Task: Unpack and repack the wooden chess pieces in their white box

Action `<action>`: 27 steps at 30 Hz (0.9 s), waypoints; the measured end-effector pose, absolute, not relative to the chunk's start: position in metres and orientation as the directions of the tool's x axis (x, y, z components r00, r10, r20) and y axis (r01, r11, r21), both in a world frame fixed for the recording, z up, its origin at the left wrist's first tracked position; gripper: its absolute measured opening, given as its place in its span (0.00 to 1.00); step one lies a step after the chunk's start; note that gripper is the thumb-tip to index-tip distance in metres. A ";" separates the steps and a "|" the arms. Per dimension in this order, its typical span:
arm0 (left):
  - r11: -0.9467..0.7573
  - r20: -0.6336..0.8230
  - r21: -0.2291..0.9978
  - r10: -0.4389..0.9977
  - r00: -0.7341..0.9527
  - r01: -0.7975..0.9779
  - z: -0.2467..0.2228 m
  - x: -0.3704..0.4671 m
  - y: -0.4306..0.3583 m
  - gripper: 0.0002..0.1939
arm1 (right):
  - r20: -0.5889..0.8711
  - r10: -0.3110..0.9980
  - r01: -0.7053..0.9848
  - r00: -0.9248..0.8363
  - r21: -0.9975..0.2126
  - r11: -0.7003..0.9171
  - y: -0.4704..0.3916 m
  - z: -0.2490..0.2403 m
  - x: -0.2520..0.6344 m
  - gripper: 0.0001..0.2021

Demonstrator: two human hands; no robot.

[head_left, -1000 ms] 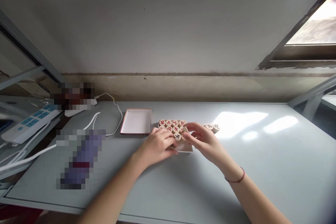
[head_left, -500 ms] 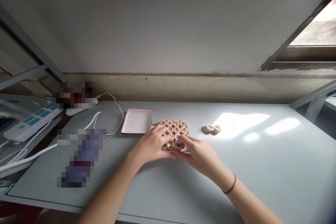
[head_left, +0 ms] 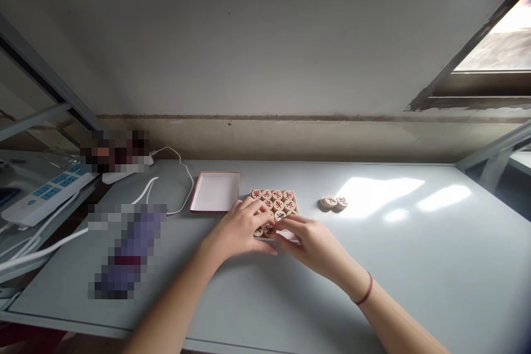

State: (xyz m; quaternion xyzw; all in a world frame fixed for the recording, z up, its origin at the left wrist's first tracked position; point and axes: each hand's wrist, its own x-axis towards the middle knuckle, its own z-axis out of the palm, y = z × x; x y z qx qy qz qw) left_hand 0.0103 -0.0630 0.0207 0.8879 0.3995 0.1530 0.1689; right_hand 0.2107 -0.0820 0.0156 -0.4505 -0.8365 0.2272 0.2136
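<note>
A shallow box holds rows of round wooden xiangqi pieces, red characters in the far rows and black ones nearer. My left hand lies over the box's left front part, fingers bent across the pieces and thumb stretched out apart along the front. My right hand is at the front right, its thumb and fingertips closed at the right edge of a black-marked xiangqi piece. The grip is partly hidden by the fingers. Pale box floor shows under the right hand.
An open box lid lies left of the box. A few loose xiangqi pieces rest to the right, by a sunlit patch. A blurred purple object, white cables and a power strip occupy the desk's left side.
My right fingers have shifted slightly left. The piece formerly beneath them no longer shows in the front right spot, where box floor is now visible. My left hand stays almost still.
</note>
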 end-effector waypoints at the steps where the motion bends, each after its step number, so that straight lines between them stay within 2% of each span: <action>1: -0.629 0.146 0.415 0.759 0.634 0.657 0.020 0.011 -0.064 0.22 | 0.169 0.859 0.653 -0.483 -0.584 0.482 -0.080 0.016 0.213 0.12; 3: -0.642 0.172 0.396 0.754 0.634 0.657 0.018 0.014 -0.065 0.21 | 0.214 0.890 0.688 -0.402 -0.571 0.448 -0.073 0.016 0.223 0.13; 6: -0.666 0.217 0.346 0.742 0.634 0.661 0.012 0.019 -0.067 0.22 | 0.261 0.939 0.832 -0.226 -0.450 0.325 -0.061 0.010 0.242 0.14; 9: -0.675 0.234 0.297 0.737 0.634 0.675 0.007 0.024 -0.068 0.21 | 0.214 0.971 0.930 -0.111 -0.321 0.177 -0.051 0.000 0.260 0.18; 13: -0.673 0.221 0.273 0.739 0.636 0.687 0.004 0.026 -0.068 0.18 | 0.125 0.990 0.960 -0.061 -0.263 0.092 -0.045 -0.010 0.270 0.18; 18: -0.668 0.208 0.284 0.743 0.636 0.688 0.006 0.026 -0.067 0.17 | 0.097 0.994 0.958 -0.058 -0.276 0.083 -0.043 -0.016 0.275 0.18; 22: -0.683 0.257 0.294 0.730 0.633 0.668 0.007 0.027 -0.068 0.17 | 0.081 0.995 0.949 -0.060 -0.305 0.082 -0.040 -0.017 0.279 0.17; 25: -0.690 0.294 0.300 0.723 0.625 0.658 0.007 0.030 -0.069 0.16 | 0.124 0.990 0.922 -0.074 -0.369 0.115 -0.041 -0.011 0.275 0.14; 27: -0.682 0.327 0.303 0.731 0.599 0.666 0.006 0.032 -0.070 0.16 | 0.145 0.984 0.866 -0.106 -0.472 0.163 -0.045 -0.002 0.267 0.12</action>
